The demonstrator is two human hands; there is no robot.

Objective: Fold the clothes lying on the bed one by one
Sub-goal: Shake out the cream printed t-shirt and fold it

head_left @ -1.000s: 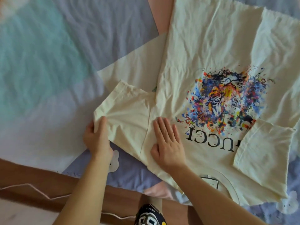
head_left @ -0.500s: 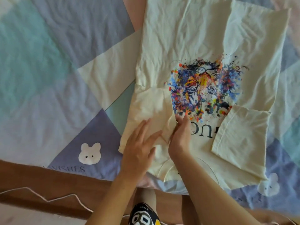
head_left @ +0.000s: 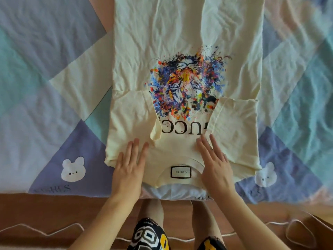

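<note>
Both sleeves folded in, our cream T-shirt [head_left: 187, 42] lies print-up on the patchwork bed cover [head_left: 45, 69]; our left hand [head_left: 128, 170] and right hand [head_left: 215, 165] press flat, fingers spread, beside its collar.

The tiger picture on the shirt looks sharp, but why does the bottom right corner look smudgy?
Head view: the tiger print sits centre frame in soft, even light; the floor at the lower right edge is blurred and bent by the wide lens.

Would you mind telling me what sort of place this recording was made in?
Most likely a bedroom: a patchwork bedspread with bunny prints covers a bed, a cream T-shirt lies on it, and wooden floor shows below.
</note>
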